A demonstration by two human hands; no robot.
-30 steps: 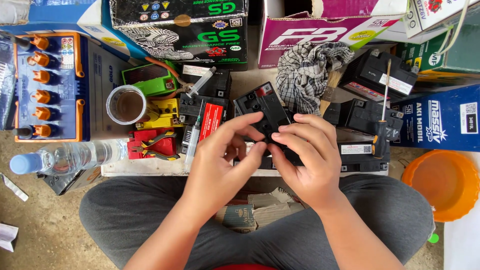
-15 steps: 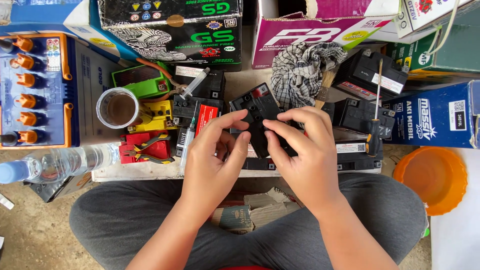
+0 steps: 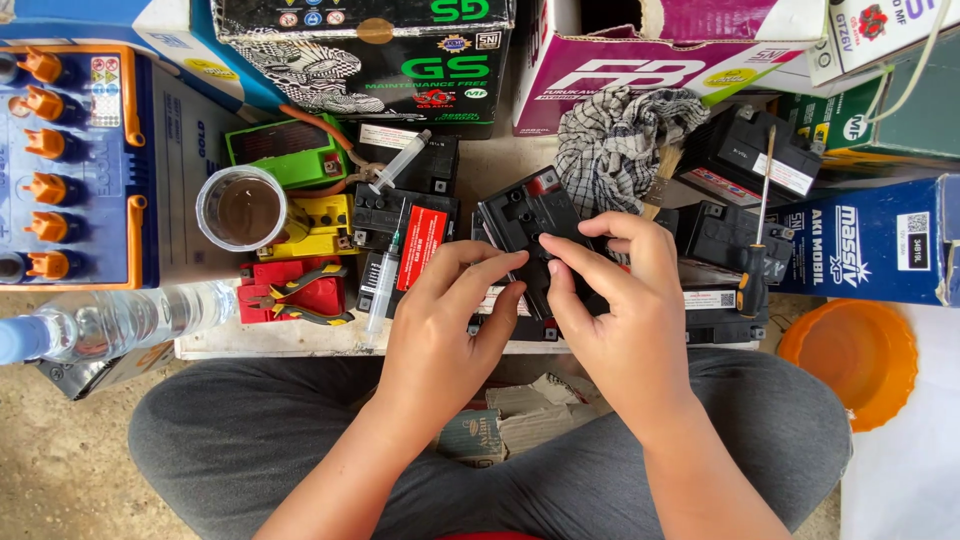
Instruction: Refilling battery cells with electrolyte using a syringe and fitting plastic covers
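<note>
Both hands work on a small black battery over a crowded low bench.

From the left: a clear plastic bottle [image 3: 120, 318] lies on its side by a big blue battery with orange caps [image 3: 70, 165]; next come a cup of dark liquid [image 3: 241, 208], a green box [image 3: 290, 150], a yellow box [image 3: 318, 228] and red pliers [image 3: 300, 292], then a syringe [image 3: 383, 285] lying along a black battery with a red label [image 3: 420, 245]. The left hand [image 3: 440, 320] pinches the near edge of the small black battery [image 3: 528, 225], which sits tilted at the bench's middle, its grip closed on it; the right hand [image 3: 625, 310] grips the same battery from the other side, thumb and forefinger meeting the left's. Beyond it are a checked rag [image 3: 615, 140], a screwdriver [image 3: 755, 240] and an orange bowl [image 3: 850, 360].
</note>
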